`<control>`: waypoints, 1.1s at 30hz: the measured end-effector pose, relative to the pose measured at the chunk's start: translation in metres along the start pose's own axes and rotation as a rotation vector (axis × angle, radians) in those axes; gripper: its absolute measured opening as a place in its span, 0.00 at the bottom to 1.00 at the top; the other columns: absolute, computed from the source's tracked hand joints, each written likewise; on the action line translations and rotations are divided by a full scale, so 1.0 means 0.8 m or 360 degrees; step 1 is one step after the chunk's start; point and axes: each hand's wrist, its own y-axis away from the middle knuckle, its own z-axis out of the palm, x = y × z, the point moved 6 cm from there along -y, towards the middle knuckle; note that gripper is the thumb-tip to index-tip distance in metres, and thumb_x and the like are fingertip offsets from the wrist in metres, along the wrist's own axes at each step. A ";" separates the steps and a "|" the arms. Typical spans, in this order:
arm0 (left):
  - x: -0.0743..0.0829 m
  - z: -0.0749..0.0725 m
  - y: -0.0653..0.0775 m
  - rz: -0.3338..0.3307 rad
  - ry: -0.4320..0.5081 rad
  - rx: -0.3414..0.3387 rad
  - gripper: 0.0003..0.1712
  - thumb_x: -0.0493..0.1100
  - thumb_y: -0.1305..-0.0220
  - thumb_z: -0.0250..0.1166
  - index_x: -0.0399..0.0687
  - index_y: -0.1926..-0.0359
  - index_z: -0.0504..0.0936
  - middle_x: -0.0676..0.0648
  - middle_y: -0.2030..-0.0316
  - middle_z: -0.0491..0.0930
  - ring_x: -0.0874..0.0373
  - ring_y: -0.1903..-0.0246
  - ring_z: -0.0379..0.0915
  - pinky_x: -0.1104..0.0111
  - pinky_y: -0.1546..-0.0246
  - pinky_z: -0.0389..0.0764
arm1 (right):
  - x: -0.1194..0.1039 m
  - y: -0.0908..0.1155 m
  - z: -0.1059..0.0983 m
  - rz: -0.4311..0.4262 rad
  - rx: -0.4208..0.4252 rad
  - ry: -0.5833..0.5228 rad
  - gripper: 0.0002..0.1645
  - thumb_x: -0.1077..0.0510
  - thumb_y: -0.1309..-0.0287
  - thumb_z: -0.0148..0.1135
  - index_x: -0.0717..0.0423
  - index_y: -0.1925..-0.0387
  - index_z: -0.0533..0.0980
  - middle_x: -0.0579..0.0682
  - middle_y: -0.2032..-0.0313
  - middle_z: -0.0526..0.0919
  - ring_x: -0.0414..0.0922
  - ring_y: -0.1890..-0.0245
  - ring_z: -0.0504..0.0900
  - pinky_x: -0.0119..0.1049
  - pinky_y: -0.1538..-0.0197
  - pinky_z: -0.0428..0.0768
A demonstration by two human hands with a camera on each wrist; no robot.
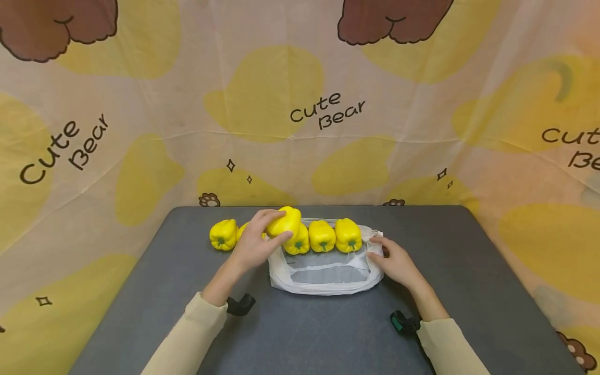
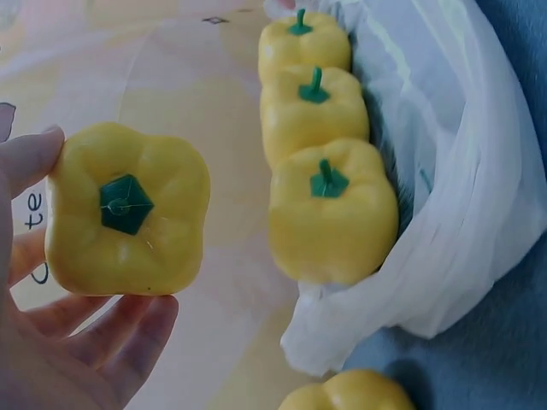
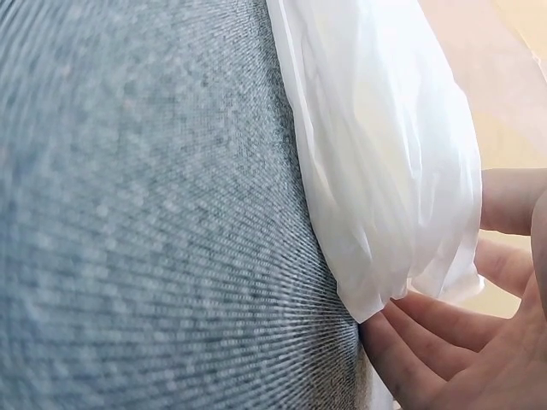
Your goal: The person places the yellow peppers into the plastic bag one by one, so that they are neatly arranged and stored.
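Note:
My left hand [image 1: 255, 242] holds a yellow bell pepper [image 1: 288, 221] between thumb and fingers, raised over the left end of a white plastic bag [image 1: 323, 288]. The left wrist view shows this pepper's green stem [image 2: 126, 205] facing the camera. Three more yellow peppers [image 1: 322, 236] stand in a row along the far side of the open bag, stems toward me. At the bag's right end, my right hand [image 1: 396, 260] holds the rim. In the right wrist view its fingers [image 3: 436, 337] lie against the white plastic, which hides the thumb's tip.
Left of the bag, one yellow pepper [image 1: 223, 234] lies on the grey table [image 1: 319, 333]; another [image 1: 241, 229] is partly hidden behind my left hand. A patterned cloth backdrop [image 1: 300, 156] rises behind the table. Each wrist wears a dark device [image 1: 241, 305].

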 end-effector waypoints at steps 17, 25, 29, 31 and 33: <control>0.015 0.044 0.003 0.0029 0.0113 -0.0007 0.30 0.53 0.37 0.73 0.51 0.36 0.80 0.46 0.40 0.74 0.51 0.46 0.72 0.52 0.54 0.76 | 0.001 -0.001 -0.001 0.0010 -0.0012 -0.0001 0.31 0.49 0.31 0.63 0.60 0.33 0.72 0.67 0.34 0.72 0.63 0.40 0.75 0.61 0.38 0.72; 0.024 0.064 0.001 0.0007 0.0133 -0.0014 0.30 0.54 0.38 0.73 0.52 0.36 0.80 0.47 0.40 0.74 0.50 0.42 0.72 0.55 0.46 0.76 | 0.001 -0.002 0.001 0.0008 -0.0020 -0.0026 0.32 0.49 0.32 0.63 0.61 0.33 0.72 0.66 0.32 0.70 0.64 0.38 0.73 0.62 0.37 0.71; 0.029 0.074 -0.001 0.0042 0.0118 -0.0011 0.30 0.54 0.38 0.73 0.51 0.37 0.81 0.47 0.40 0.75 0.50 0.40 0.71 0.54 0.41 0.75 | 0.001 -0.002 0.001 0.0001 -0.0023 -0.0018 0.32 0.49 0.31 0.63 0.61 0.33 0.72 0.67 0.32 0.70 0.64 0.39 0.73 0.62 0.38 0.72; 0.031 0.080 -0.001 0.0066 0.0121 -0.0007 0.30 0.53 0.38 0.74 0.51 0.37 0.81 0.47 0.40 0.75 0.50 0.39 0.71 0.54 0.40 0.74 | 0.001 -0.002 0.001 0.0009 -0.0020 -0.0024 0.32 0.49 0.31 0.63 0.61 0.33 0.72 0.67 0.32 0.70 0.64 0.39 0.74 0.62 0.38 0.72; 0.033 0.085 -0.002 0.0075 0.0141 -0.0012 0.30 0.53 0.38 0.74 0.50 0.38 0.81 0.47 0.40 0.75 0.50 0.38 0.70 0.53 0.39 0.74 | 0.001 -0.001 0.000 0.0007 -0.0021 -0.0020 0.32 0.49 0.31 0.63 0.61 0.33 0.71 0.67 0.33 0.70 0.64 0.39 0.74 0.62 0.38 0.72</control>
